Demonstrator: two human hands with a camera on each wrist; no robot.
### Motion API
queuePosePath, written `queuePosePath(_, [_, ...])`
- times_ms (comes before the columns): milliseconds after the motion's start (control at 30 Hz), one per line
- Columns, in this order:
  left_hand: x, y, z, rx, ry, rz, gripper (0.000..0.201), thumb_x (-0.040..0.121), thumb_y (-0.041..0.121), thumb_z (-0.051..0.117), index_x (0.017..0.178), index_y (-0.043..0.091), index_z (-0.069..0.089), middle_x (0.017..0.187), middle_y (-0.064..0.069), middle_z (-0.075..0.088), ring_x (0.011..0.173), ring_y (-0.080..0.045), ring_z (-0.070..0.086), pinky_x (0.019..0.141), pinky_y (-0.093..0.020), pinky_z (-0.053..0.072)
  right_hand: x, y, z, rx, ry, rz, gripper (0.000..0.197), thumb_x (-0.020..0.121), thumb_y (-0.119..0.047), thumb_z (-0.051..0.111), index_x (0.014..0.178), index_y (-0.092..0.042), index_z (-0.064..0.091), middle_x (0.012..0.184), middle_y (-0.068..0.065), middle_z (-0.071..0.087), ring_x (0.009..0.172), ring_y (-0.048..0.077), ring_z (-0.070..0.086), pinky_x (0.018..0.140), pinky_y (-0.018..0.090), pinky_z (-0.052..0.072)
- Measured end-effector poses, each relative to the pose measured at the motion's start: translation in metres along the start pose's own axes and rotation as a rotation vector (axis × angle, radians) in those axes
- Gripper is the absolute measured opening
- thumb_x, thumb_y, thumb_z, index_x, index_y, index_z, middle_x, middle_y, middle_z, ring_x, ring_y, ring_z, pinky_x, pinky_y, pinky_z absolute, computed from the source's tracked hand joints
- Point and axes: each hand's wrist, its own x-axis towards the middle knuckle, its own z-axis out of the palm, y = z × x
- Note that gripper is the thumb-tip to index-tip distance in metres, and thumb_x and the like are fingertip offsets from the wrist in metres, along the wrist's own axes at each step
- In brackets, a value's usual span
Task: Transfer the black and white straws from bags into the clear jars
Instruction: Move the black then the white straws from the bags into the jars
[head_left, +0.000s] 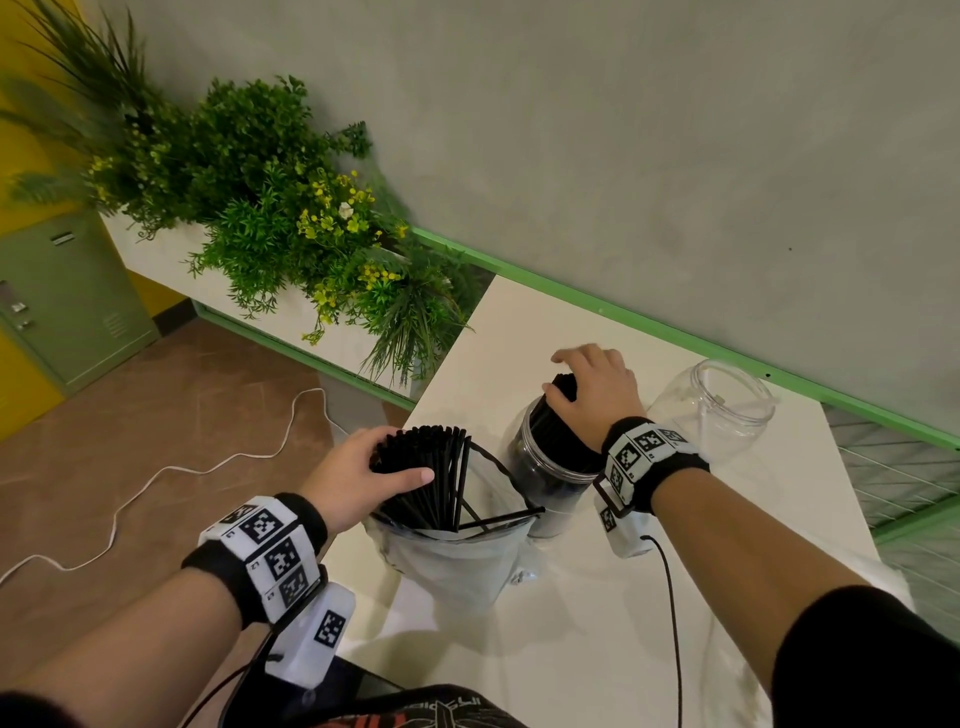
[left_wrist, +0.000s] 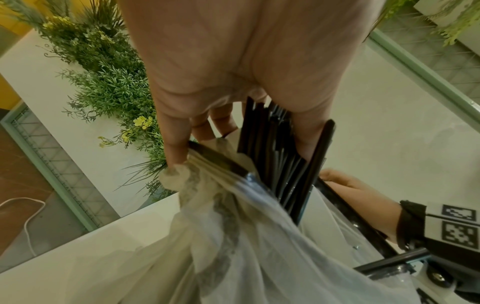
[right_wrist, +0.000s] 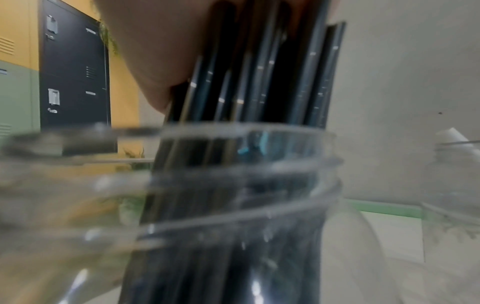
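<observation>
My left hand (head_left: 358, 467) grips black straws (head_left: 431, 467) in plastic bag (head_left: 457, 561) | right hand (head_left: 597, 384) clasps a bundle in clear jar (head_left: 545, 467)

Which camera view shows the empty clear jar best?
The head view: the empty clear jar stands whole on the table, at the right of the jar with black straws. The right wrist view shows only a blurred part of it at its right edge. The left wrist view does not show it.
</observation>
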Motion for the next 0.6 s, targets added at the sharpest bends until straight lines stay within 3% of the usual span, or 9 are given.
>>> queuePosePath(67, [0.000,0.001,0.000,0.004,-0.001,0.001,0.072,0.045,0.072,0.065,0.106,0.032,0.061,0.108,0.005,0.061,0.099,-0.009,0.059,0.086,-0.030,0.049,0.001,0.002,0.001,0.041,-0.101,0.021,0.030,0.093,-0.041,0.051,0.110,-0.017,0.059,0.109,0.002,0.057,0.105,0.025,0.050,0.088,0.037,0.044])
queuePosePath(200, [0.000,0.000,0.000,0.008,0.003,0.002,0.073,0.046,0.072,0.065,0.106,0.032,0.061,0.108,0.004,0.061,0.099,-0.009,0.059,0.086,-0.031,0.049,-0.001,0.002,0.001,0.157,0.098,0.000,0.027,0.092,-0.032,0.058,0.104,-0.008,0.055,0.104,0.006,0.048,0.100,0.025,0.046,0.087,0.033,0.039])
queuePosePath(267, [0.000,-0.001,0.000,0.010,0.006,-0.001,0.075,0.046,0.073,0.065,0.108,0.031,0.061,0.108,0.004,0.061,0.100,-0.011,0.059,0.088,-0.032,0.049,-0.002,0.001,0.000,0.150,0.088,0.025,0.029,0.091,-0.034,0.059,0.106,-0.010,0.054,0.107,0.006,0.046,0.103,0.025,0.043,0.089,0.035,0.040])
queuePosePath(367, [0.000,-0.001,-0.001,0.022,0.003,-0.007,0.079,0.045,0.074,0.065,0.110,0.029,0.061,0.109,0.004,0.060,0.100,-0.012,0.059,0.090,-0.035,0.050,-0.001,0.003,0.002,0.021,-0.039,0.059,0.038,0.091,-0.045,0.055,0.117,-0.018,0.054,0.121,0.004,0.045,0.114,0.025,0.039,0.094,0.043,0.041])
queuePosePath(467, [0.000,0.000,-0.001,0.029,0.001,-0.005,0.076,0.046,0.074,0.064,0.107,0.029,0.062,0.107,0.004,0.061,0.099,-0.012,0.060,0.091,-0.038,0.050,-0.006,-0.003,-0.007,-0.019,0.055,-0.011,0.046,0.088,-0.048,0.057,0.128,-0.024,0.051,0.131,0.001,0.042,0.124,0.025,0.034,0.103,0.044,0.030])
queuePosePath(533, [0.000,0.000,-0.002,0.023,0.002,0.003,0.072,0.047,0.073,0.065,0.105,0.030,0.062,0.107,0.004,0.061,0.099,-0.012,0.060,0.091,-0.039,0.050,-0.017,-0.015,-0.018,0.036,0.134,-0.104,0.042,0.088,-0.045,0.058,0.124,-0.023,0.055,0.125,0.002,0.048,0.118,0.024,0.039,0.100,0.042,0.034])
queuePosePath(600, [-0.001,0.000,-0.002,0.005,0.010,0.004,0.068,0.047,0.072,0.065,0.102,0.032,0.062,0.108,0.004,0.062,0.100,-0.012,0.060,0.091,-0.038,0.050,-0.036,-0.029,-0.025,0.142,0.134,-0.213,0.038,0.088,-0.047,0.053,0.111,-0.018,0.062,0.106,0.001,0.056,0.101,0.021,0.048,0.089,0.036,0.043])
